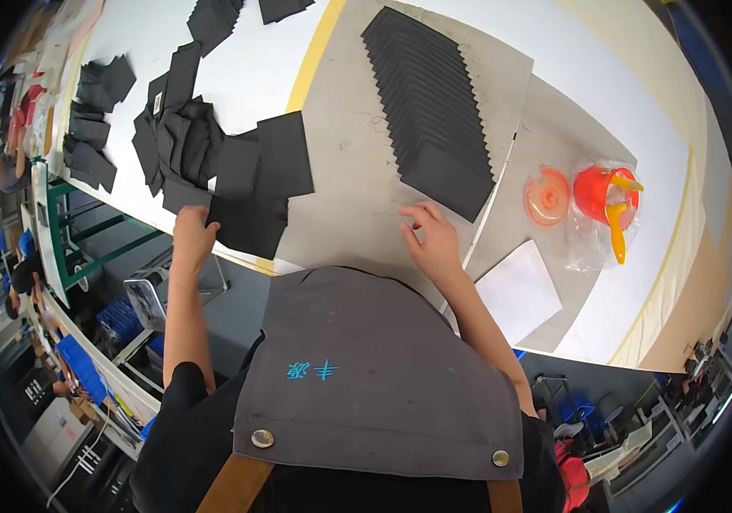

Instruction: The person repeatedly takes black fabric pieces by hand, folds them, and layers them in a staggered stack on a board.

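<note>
My left hand [192, 232] is at the near edge of a loose heap of flat black pieces [186, 141], its fingers and thumb closed on the edge of one black piece [185, 196]. The material could be fabric or leather; I cannot tell which. Other black pieces [285, 154] lie flat to the right of that heap. My right hand [431, 241] hovers with bent, parted fingers and nothing in them. Just beyond it lies a long row of overlapping black pieces [430, 111], fanned evenly on a grey board [340, 154].
A red pot [593, 192] with yellow-handled brushes [616, 231] stands on clear plastic at the right. Beside it are an orange translucent lid [547, 197] and a white sheet [520, 291]. More black stacks [97, 128] sit at far left. Other people are in the left background.
</note>
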The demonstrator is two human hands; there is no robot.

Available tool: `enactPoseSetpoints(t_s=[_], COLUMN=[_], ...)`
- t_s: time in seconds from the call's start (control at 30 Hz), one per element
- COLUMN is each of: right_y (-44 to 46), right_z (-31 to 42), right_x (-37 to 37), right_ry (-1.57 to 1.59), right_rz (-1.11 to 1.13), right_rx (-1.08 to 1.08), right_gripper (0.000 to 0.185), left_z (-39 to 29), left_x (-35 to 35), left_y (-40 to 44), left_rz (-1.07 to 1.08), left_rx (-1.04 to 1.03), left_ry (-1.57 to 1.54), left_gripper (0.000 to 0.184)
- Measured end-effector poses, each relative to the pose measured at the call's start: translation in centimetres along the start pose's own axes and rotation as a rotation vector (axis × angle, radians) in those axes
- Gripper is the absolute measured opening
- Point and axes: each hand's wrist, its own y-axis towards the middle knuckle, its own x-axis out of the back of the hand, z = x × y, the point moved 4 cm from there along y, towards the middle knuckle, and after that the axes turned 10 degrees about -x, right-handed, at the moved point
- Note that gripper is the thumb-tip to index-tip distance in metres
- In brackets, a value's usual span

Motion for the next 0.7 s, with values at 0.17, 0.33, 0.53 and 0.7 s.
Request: enactPoseSetpoints(t_s=[0.17,0.33,0.53,0.7], right_y=[-0.3,-0.1,-1.4,-1.6], right_z=[2.2,3.1,-2.4,-9.7], right_x=[0.6,1.8,4.2,6.2], right_ry=[0.241,0.658,0.839,0.444], right_rz=[0.212,0.314,0.280,-0.119], right_rx=[-0.015,-0.051,-0.447,-0.501], right_gripper=[0.052,0.063,0.031,0.018], left_z=[-9.8,-19.8,-25.0,-26.8], left_x=[5.2,4.8,-3.5,-9.3], left_y=[-1.2,-0.4,2.7,4.9], left_rz=[0.174,0.520,0.480,0.051], left_rx=[-0.275,-0.497,-0.363,-0.359], left_ry=[-0.501,-1.066,-1.353,-1.109], left_gripper=[0.015,0.009,0.011,0.014])
